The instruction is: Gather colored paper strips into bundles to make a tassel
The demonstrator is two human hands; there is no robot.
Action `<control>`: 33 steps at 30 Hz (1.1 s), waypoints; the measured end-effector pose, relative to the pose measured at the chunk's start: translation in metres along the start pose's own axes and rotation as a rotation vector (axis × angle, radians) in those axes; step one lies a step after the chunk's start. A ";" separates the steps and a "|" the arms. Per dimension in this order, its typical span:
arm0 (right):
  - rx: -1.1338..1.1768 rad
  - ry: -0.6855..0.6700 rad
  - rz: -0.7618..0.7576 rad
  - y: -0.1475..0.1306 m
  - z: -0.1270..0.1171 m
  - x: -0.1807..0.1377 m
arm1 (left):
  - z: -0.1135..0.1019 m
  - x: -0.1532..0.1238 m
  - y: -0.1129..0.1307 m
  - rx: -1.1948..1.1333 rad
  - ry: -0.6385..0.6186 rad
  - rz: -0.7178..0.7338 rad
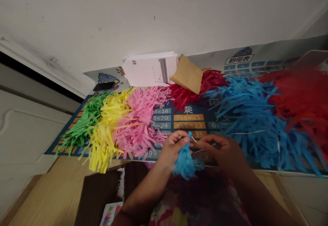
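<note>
My left hand (176,145) is closed around the top of a blue paper tassel (186,164), whose strips hang down at the table's front edge. A short folded blue loop pokes up above its fingers. My right hand (220,147) pinches a thin white string (195,140) just right of the loop, and the string reaches up to it. Behind my right hand spreads a big heap of blue tassels (246,110), with a pale strand lying across it. A pile of pink tassels (139,120) lies left of my left hand.
Green tassels (87,116) and yellow tassels (107,130) lie at the left, red tassels (304,99) at the right. Against the wall are a white box (148,69), a tan card (188,74) on dark red tassels (181,94), and a black phone (104,86). A printed mat (189,117) covers the table.
</note>
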State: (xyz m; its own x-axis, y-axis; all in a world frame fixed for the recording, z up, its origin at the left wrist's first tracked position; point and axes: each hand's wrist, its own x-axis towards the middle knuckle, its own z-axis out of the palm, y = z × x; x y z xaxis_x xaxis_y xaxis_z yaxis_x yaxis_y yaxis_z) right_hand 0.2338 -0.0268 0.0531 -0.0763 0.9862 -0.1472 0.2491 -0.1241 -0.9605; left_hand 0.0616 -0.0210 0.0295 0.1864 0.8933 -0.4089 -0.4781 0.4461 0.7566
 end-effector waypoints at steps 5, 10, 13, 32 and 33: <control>-0.019 0.008 -0.006 0.002 -0.001 0.002 | -0.001 0.002 -0.003 0.002 0.018 0.010; -0.018 -0.028 -0.024 0.000 -0.001 0.003 | 0.001 0.002 -0.001 0.007 -0.006 -0.006; -0.029 -0.032 -0.032 -0.001 -0.001 0.004 | 0.001 0.001 0.000 0.005 -0.012 -0.012; -0.335 -0.036 -0.309 0.012 0.000 0.011 | 0.002 -0.003 -0.019 0.629 0.082 0.574; -0.385 -0.013 -0.356 0.013 0.002 0.010 | 0.002 -0.004 -0.021 0.704 0.091 0.629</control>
State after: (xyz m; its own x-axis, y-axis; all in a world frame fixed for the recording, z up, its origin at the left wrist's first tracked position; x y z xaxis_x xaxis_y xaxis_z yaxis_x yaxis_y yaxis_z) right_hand 0.2339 -0.0185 0.0391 -0.2325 0.9580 0.1677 0.5419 0.2708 -0.7957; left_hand 0.0725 -0.0334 0.0164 -0.0105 0.9866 0.1626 0.1649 -0.1587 0.9735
